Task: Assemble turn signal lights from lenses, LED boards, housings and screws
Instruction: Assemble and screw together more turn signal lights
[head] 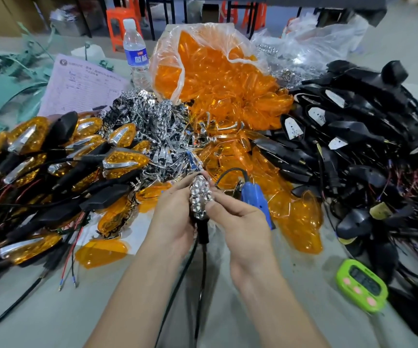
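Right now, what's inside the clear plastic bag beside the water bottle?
The bag is full of orange lenses, which spill out of its open mouth toward the piles. Anything under or behind them in the bag is covered.

Glossy chrome-finished dimpled reflector; translucent orange plastic lenses in clear crinkled plastic bag; matt black plastic housings; smooth grey table.

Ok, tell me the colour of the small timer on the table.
The timer is lime green with pink buttons; head view.
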